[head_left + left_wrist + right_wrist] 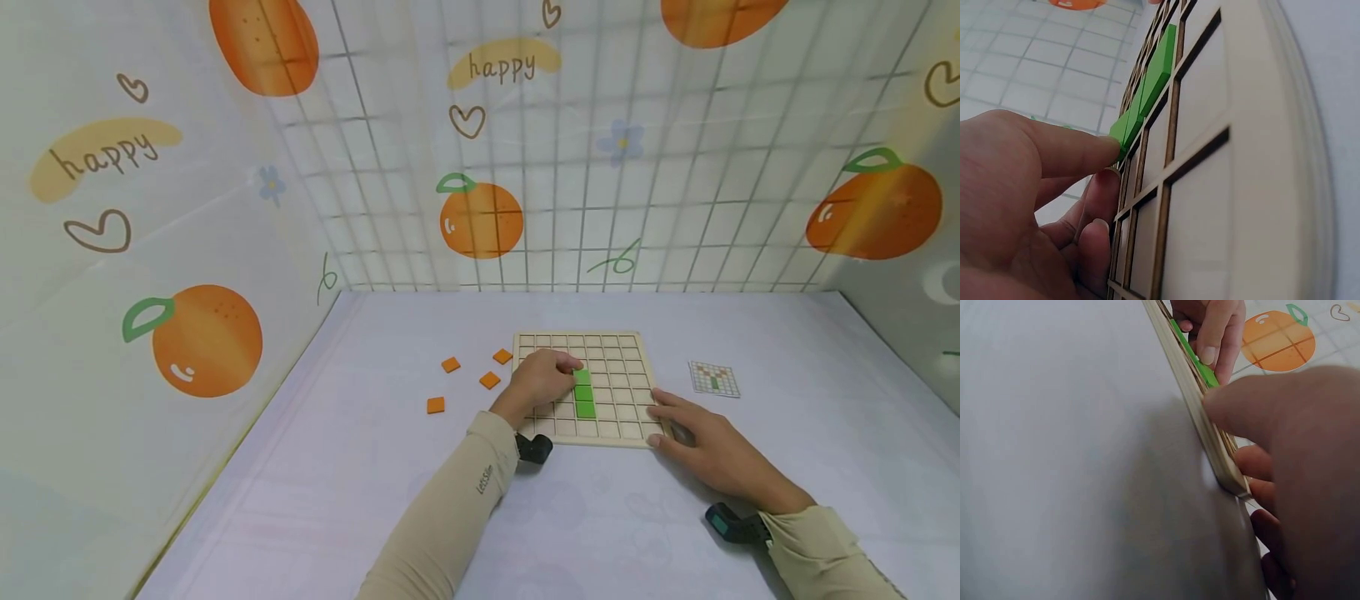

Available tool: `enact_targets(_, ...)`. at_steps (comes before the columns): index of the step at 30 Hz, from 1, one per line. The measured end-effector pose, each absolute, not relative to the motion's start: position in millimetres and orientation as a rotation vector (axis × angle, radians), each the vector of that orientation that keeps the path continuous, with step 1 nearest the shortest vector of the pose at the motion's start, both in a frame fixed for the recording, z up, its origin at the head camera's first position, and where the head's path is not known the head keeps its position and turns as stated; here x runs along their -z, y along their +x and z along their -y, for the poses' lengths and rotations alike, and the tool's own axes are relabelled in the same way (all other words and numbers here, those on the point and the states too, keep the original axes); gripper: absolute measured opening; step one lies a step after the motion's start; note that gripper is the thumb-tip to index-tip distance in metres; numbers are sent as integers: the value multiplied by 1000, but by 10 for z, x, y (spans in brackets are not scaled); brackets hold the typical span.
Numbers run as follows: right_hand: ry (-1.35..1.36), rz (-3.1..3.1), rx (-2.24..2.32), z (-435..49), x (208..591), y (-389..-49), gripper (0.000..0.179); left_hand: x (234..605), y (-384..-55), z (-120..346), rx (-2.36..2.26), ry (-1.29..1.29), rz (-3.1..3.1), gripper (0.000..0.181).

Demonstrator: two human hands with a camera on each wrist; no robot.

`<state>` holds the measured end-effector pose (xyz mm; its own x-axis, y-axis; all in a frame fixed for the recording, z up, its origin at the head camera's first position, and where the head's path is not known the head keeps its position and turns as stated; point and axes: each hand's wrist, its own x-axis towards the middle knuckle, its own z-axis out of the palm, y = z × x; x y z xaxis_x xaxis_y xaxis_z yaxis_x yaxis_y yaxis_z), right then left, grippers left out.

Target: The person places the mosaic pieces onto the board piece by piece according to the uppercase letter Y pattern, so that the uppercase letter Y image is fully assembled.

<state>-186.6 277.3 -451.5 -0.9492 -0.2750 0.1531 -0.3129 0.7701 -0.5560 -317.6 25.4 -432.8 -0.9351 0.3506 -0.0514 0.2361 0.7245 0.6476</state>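
A pale wooden grid board [622, 429] lies on the table. A column of three green square tiles [584, 393] sits on its squares. My left hand [542, 382] reaches over the board's left half, and its thumb and finger pinch the farthest green tile [1124, 132] at the top of the column. The other left fingers [1095, 247] are curled over the grid. My right hand [712, 446] rests at the board's right edge, its fingers extended along the rim and the thumb [1235, 406] at the near right corner.
Several orange square tiles [490, 380] lie scattered left of the board. A small card [715, 379] printed with a coloured grid pattern lies to the right. Behind the table hangs a white sheet [405, 250] with orange fruit prints over a wire grid.
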Motion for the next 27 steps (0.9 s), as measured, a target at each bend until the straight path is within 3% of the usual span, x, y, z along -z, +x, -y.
enact_targets(20, 470, 2902, -915, -2770, 4504, -1875, 60, 4289, -3145, -255, -941, 493, -2798, 24)
enact_targets(27, 445, 2926, -908, -2768, 4489, -1858, 62, 4301, -3127, -192, -1261, 488, -2730, 22)
